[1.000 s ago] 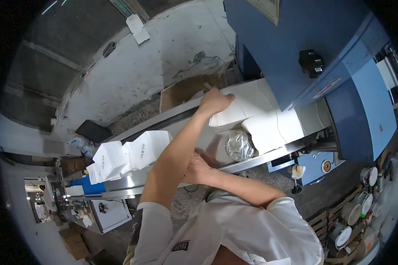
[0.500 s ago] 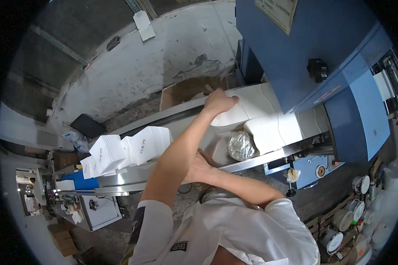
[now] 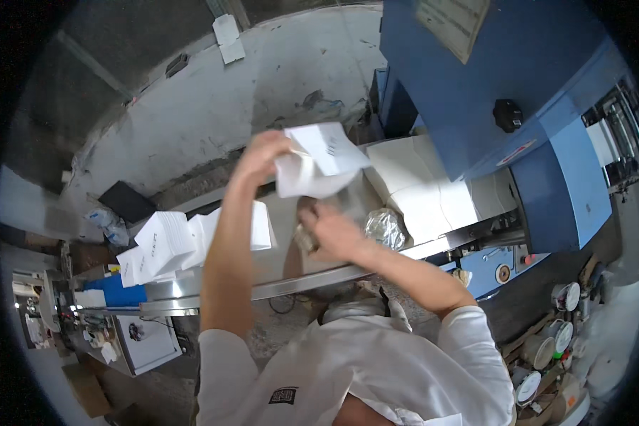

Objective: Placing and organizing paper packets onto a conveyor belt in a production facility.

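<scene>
My left hand [image 3: 264, 155] is raised over the far side of the metal table and is shut on a bundle of white printed paper [image 3: 326, 153]. The bundle hangs tilted to the right of my fingers, blurred by motion. Lower and nearer, my right hand [image 3: 337, 231] is over the table with its fingers curled around something small and brownish that is too blurred to make out. A round, shiny, clear-wrapped object [image 3: 385, 228] sits just right of it. Beyond lies a long row of white paper [image 3: 419, 192] under the blue machine.
More stacks of white printed paper [image 3: 167, 245] stand on the left of the metal table [image 3: 255, 287]. A big blue machine [image 3: 468, 78] with a black knob rises at the right. Several round tubs [image 3: 536, 351] stand at lower right. A worn white wall [image 3: 291, 64] runs behind.
My left hand has moved left, lifting a bundle of paper away from the row's left end. My right hand has moved up and right from the table's near edge.
</scene>
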Demonstrator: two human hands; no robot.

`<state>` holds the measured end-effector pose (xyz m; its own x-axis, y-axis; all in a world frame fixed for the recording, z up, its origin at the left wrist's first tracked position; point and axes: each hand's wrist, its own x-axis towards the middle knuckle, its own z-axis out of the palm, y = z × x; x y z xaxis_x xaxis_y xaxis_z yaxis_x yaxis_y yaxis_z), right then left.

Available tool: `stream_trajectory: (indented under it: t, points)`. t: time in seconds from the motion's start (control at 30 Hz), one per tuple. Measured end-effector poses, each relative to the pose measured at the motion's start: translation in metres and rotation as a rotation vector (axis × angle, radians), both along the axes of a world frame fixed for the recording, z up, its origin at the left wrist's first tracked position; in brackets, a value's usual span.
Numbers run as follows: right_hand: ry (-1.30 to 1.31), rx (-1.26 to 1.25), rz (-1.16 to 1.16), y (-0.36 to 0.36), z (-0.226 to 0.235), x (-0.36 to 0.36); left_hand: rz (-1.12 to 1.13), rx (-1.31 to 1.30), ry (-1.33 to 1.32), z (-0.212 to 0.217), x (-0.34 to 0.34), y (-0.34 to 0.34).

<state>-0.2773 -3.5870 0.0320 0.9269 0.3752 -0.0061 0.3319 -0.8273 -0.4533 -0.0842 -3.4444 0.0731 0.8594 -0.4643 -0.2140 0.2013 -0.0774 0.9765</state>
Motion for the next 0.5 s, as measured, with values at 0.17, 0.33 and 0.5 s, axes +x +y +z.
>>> stream_trajectory:
  t: [0.17, 0.33, 0.5]
  points:
    - [0.072, -0.224, -0.287, -0.082, 0.012, 0.037, 0.119, 0.310, -0.121, 0.077, -0.036, 0.038]
    - [-0.241, 0.067, -0.338, -0.073, 0.028, 0.030, -0.046, 0.640, -0.201, 0.023, -0.077, 0.044]
    - [0.287, 0.872, -0.475, -0.009, -0.022, -0.008, -0.103, 0.766, -0.250, -0.027, -0.102, 0.031]
